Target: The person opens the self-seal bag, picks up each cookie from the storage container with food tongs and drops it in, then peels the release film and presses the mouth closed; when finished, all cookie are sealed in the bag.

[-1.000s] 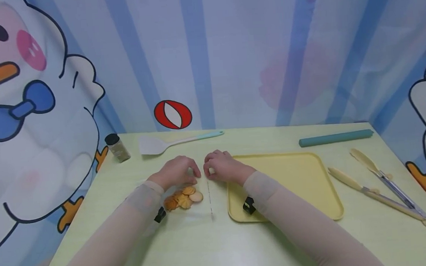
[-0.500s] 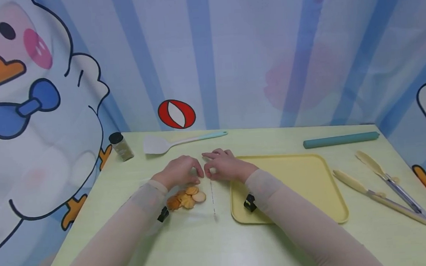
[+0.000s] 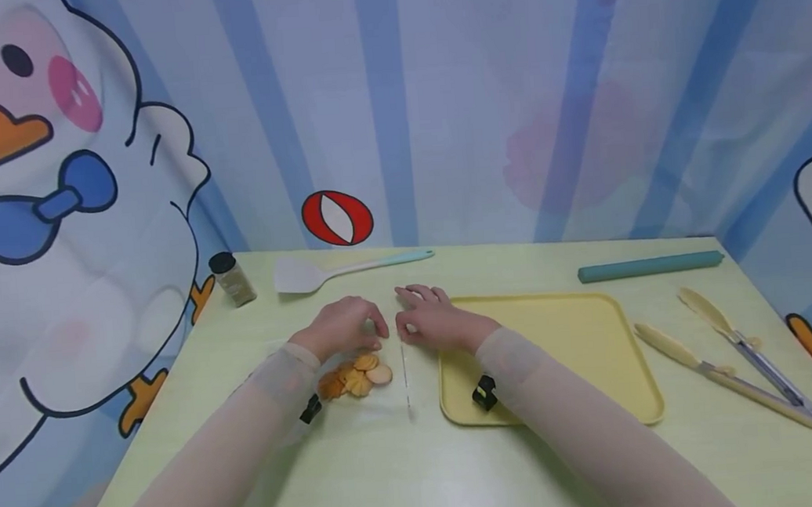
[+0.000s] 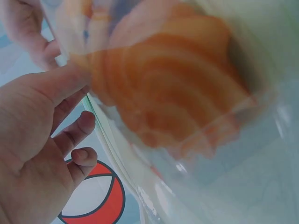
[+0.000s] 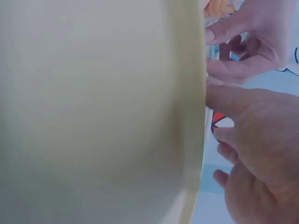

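A clear plastic bag [image 3: 381, 406] lies flat on the table, with a heap of orange, ridged round chips [image 3: 355, 376] showing through it. My left hand [image 3: 343, 325] pinches the bag's far edge between thumb and forefinger; in the left wrist view the chips [image 4: 173, 88] fill the space beside those fingers. Close by on the right, my right hand [image 3: 439, 322] has thumb and forefinger together at the bag's edge strip [image 3: 406, 375], its other fingers spread. The tray's rim hides those right fingertips in the right wrist view.
A yellow tray [image 3: 566, 417] lies right beside the bag, under the right forearm. Behind are a white spatula [image 3: 300, 276] and a black-lidded shaker jar [image 3: 233, 280]. A green stick-shaped object [image 3: 650, 266] and tongs [image 3: 739, 371] lie on the right.
My right hand has shifted slightly right, away from the left hand, and its upper fingers have lifted and spread. The left hand keeps its pinch on the bag. The head view has moved slightly.
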A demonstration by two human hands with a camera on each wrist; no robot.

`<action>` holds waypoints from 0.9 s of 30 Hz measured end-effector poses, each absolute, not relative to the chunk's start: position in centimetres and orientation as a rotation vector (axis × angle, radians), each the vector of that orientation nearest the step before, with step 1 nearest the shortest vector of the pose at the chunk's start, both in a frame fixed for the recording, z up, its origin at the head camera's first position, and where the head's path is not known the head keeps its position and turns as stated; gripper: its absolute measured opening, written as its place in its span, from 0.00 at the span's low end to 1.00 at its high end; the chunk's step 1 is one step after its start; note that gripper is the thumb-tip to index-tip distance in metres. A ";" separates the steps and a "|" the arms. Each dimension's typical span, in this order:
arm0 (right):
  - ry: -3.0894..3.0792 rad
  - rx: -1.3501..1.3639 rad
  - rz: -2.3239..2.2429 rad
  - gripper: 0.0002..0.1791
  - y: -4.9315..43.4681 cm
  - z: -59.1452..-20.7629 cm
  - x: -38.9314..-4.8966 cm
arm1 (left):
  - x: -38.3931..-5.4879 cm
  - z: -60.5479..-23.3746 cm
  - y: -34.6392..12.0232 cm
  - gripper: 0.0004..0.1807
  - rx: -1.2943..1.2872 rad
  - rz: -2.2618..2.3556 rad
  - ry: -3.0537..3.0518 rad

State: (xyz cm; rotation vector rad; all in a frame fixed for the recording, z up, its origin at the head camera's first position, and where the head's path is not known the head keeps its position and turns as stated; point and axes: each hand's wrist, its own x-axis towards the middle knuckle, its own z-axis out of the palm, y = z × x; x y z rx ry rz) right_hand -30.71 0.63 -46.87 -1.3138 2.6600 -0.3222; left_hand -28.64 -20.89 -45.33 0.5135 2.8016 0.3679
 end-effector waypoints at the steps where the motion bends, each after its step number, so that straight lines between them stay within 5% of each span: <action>1: 2.659 -1.314 -0.354 0.04 0.6 -46.9 -30.7 | -28.6 -45.4 -21.0 0.09 0.509 0.372 2.798; 27: 2.624 -1.305 -0.269 0.09 -0.1 -46.7 -29.7 | -28.7 -45.5 -21.4 0.09 0.599 0.321 2.841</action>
